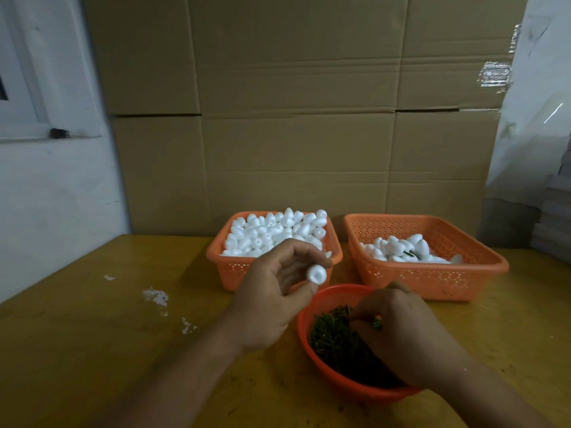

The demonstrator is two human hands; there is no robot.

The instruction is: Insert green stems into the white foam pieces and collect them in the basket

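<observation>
Nearest me, my right hand [398,329] reaches down into the round orange bowl [312,359] of green stems [330,335], its fingers curled into the pile and pinching at a stem by the fingertips. The bowl sits on the yellow table [92,350] just in front of me. My left hand [272,301] hovers beside the bowl's left rim, a little higher, holding one white foam piece [316,274] pinched between thumb and fingertips, its dimpled end turned toward me. Some white crumbs [156,296] lie scattered on the table well to the left. Beyond my left hand stands the left basket [228,267], orange and perforated, heaped with bare foam pieces. Just to its right, close but apart, is the right basket [432,276], also orange, holding a smaller heap of foam pieces with a bit of green showing among them. Behind both rises a wall of brown cardboard boxes [293,118].
</observation>
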